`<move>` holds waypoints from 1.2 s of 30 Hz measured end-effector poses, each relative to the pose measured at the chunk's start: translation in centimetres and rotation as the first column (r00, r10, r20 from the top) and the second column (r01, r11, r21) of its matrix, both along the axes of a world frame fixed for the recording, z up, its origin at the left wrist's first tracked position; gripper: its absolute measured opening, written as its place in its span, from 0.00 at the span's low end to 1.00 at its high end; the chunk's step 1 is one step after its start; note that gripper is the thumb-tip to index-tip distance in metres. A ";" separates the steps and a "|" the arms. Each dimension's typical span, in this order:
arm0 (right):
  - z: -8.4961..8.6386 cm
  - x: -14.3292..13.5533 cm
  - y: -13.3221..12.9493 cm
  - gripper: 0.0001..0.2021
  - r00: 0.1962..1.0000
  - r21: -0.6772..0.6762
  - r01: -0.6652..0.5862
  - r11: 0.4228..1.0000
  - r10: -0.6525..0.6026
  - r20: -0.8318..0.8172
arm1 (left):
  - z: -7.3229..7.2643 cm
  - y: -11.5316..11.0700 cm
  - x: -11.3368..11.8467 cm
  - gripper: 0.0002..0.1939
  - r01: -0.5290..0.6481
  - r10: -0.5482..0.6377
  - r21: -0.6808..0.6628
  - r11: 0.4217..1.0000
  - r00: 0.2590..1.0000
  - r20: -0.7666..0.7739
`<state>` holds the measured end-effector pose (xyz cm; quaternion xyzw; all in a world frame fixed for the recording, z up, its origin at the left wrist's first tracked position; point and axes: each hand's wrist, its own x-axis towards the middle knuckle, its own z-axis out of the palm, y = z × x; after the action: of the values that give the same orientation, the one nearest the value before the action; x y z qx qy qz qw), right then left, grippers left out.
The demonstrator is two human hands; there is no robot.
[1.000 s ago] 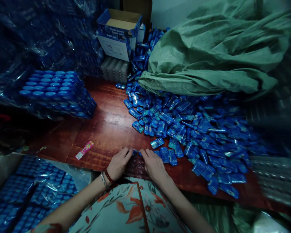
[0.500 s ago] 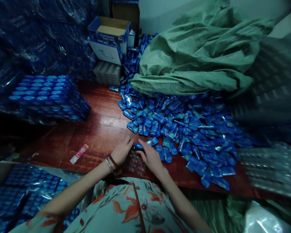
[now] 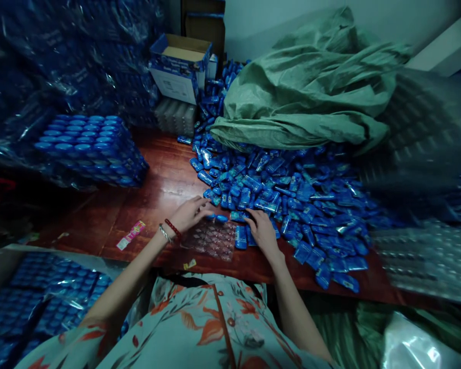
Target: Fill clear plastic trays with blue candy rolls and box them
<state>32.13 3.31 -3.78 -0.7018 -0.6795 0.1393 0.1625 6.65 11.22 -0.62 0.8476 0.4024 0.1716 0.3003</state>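
My right hand (image 3: 265, 234), in the head view, reaches out to the right of the clear tray (image 3: 215, 242), its fingers bent down over the right end of a loose blue pack (image 3: 238, 216). I cannot tell whether they grip it or only rest against it. That pack lies to the left of my right fingertips, its long axis running roughly left to right, just beyond the tray's far right corner. My right hand is the nearer one.

My left hand (image 3: 187, 215) is unclenched, with a gap between thumb and fingers. It leans in over the tray's far left side, the thumb tip just beside one of the two small blue pieces (image 3: 222, 218) lined up along the tray's far edge. Whether those pieces sit in pockets I cannot make out. The rest of the tray lies bare on the bench (image 3: 171, 177), and the heap of blue packs (image 3: 292, 189) spreads beyond it and to the right.

Half a second ago my hands were close together, with blue between the fingertips and much of the tray covered. Now they stand well apart, the tray shows far more of itself, and my right hand is over by the loose packs.
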 end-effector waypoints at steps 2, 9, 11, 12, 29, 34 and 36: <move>0.1 -0.7 0.0 0.16 0.997 -0.018 0.024 1.000 -0.023 0.073 | -0.1 1.5 0.1 0.14 -0.083 0.082 -0.012 0.996 0.996 -0.032; 0.9 -2.2 0.5 0.15 0.954 -0.154 0.074 0.985 -0.025 0.298 | -2.9 5.8 3.1 0.24 -0.203 0.198 -0.015 0.979 0.967 -0.162; 0.7 -2.0 0.6 0.13 0.963 -0.118 0.064 0.991 -0.031 0.268 | -3.5 6.2 3.4 0.26 -0.235 0.232 -0.002 0.972 0.961 -0.149; 0.5 -1.8 0.5 0.12 0.973 -0.080 0.063 0.995 -0.043 0.228 | -3.7 6.3 3.5 0.25 -0.248 0.246 0.001 0.969 0.959 -0.138; 0.0 -4.2 -5.2 0.13 0.930 0.274 -0.047 0.961 0.142 -0.339 | -1.2 -7.3 -4.2 0.09 -0.418 0.370 0.178 0.891 0.894 0.252; 0.7 -4.4 -3.6 0.18 0.929 0.243 -0.350 0.905 0.369 -0.036 | -3.2 -7.5 -1.8 0.13 -0.220 0.194 0.305 0.927 0.974 0.114; 1.8 -4.3 -3.0 0.18 0.902 0.161 -0.432 0.888 0.424 0.081 | -3.5 -6.8 -1.5 0.15 -0.104 0.092 0.367 0.924 0.994 0.051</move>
<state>27.80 0.36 -1.93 -0.5208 -0.8303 0.0961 0.1737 5.18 4.39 -4.08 0.8648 0.3998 0.2730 0.1331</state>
